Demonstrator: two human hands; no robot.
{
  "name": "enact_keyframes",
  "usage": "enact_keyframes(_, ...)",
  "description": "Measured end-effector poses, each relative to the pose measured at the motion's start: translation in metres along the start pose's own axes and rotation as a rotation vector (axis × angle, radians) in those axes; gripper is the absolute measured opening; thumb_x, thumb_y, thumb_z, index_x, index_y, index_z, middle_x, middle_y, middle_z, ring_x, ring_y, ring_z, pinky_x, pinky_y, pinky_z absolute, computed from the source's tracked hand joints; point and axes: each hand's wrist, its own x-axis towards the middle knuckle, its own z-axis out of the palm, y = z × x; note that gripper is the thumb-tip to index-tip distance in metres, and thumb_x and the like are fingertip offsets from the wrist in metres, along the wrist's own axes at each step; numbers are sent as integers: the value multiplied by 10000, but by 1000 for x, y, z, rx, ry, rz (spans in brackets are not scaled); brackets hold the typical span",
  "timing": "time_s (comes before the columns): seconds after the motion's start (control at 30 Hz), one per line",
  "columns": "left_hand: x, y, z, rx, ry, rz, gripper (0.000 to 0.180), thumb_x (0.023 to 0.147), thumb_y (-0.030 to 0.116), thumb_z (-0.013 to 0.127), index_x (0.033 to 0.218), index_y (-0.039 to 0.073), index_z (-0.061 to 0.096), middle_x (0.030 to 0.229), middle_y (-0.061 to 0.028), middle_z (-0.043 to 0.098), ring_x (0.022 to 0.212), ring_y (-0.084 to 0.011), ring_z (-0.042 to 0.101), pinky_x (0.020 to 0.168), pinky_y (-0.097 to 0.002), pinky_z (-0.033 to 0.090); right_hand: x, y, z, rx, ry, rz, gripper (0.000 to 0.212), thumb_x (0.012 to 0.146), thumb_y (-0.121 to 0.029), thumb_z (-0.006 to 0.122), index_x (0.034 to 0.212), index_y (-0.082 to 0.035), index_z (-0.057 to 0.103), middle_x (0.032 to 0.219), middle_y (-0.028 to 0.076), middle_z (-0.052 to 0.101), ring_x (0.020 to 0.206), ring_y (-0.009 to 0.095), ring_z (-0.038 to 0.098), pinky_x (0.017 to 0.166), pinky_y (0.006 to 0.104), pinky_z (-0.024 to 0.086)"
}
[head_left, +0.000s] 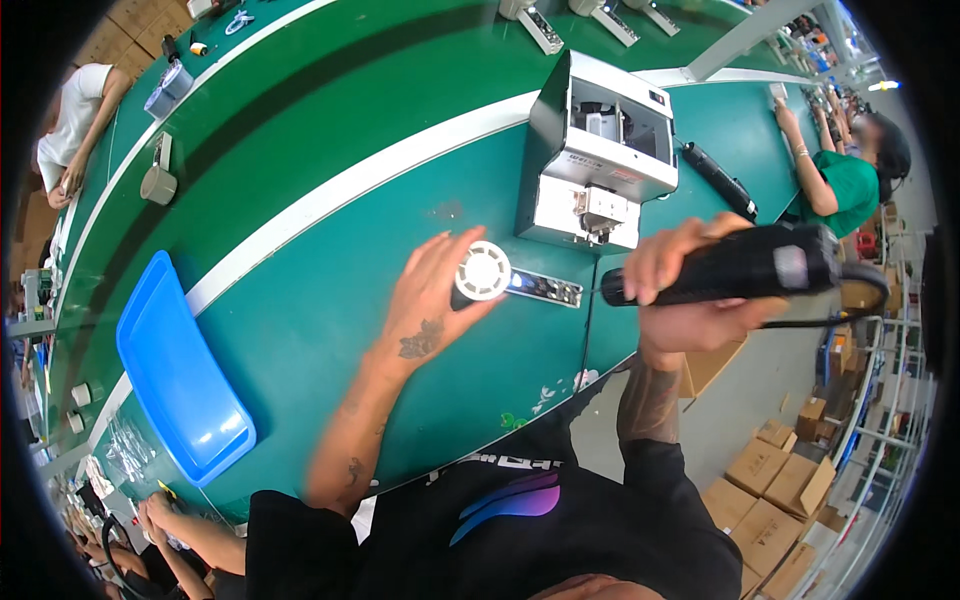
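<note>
L hand [428, 288] wraps snugly round white round vented-top device [482, 270] w/ slim shiny metal strip [550, 289], over green tabletop [335, 265], nr boxy silver-white machine [620, 172]. R hand [692, 322] grips thick black cylindrical corded driver [750, 265], tip just beside strip's end; can't tell if touching.

Left on the workbench [330, 270] lies a tray [185, 370]; centre, in the left hand [428, 295], a device [483, 271]; beyond, rightward, a machine [603, 152]. Right of the machine lies a tool [718, 180]. Cartons [765, 475] sit near right, apparently on the floor [765, 370].
</note>
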Motion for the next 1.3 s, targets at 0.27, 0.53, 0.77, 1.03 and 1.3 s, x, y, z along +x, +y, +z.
enact_keyframes(0.27, 1, 11, 18, 89, 9, 126, 734, 734, 242, 859, 1360, 49, 529, 1270, -171, 622, 1214, -387, 551, 1044, -450, 441, 63, -2, 25, -357, 46, -241, 858, 911, -792, 324, 1265, -16, 423, 664, 94, 523, 448, 164, 487, 422, 293, 404)
enact_keyframes(0.53, 1, 13, 16, 67, -24, 113, 740, 741, 246, 856, 1371, 54, 518, 1284, -171, 612, 1218, -389, 547, 1053, -455, 426, 39, 6, 44, -399, 58, -115, 913, 885, -830, 302, 1225, 8, 425, 618, 79, 477, 426, 154, 462, 415, 278, 385)
enact_keyframes(0.77, 4, 15, 13, 62, -10, 147, 684, 786, 223, 806, 1367, 24, 505, 1207, -164, 629, 1137, -313, 596, 1091, -439, 389, 29, 20, 50, -241, 12, 11, 948, 851, -865, 295, 1256, -14, 399, 633, 76, 483, 444, 156, 479, 414, 288, 401)
enact_keyframes(1.03, 3, 12, 16, 34, -22, 122, 732, 735, 224, 858, 1361, 48, 521, 1269, -173, 619, 1204, -383, 559, 1068, -452, 407, 23, 26, 44, -191, 26, 15, 943, 836, -876, 308, 1257, -36, 388, 636, 75, 479, 439, 160, 463, 416, 289, 401)
enact_keyframes(1.3, 3, 9, 16, 30, -6, 169, 736, 728, 200, 865, 1359, 38, 522, 1251, -173, 629, 1187, -362, 578, 1068, -461, 408, 15, 32, 44, -209, -17, 33, 961, 779, -917, 338, 1201, -54, 380, 649, 71, 486, 443, 156, 460, 421, 295, 400)
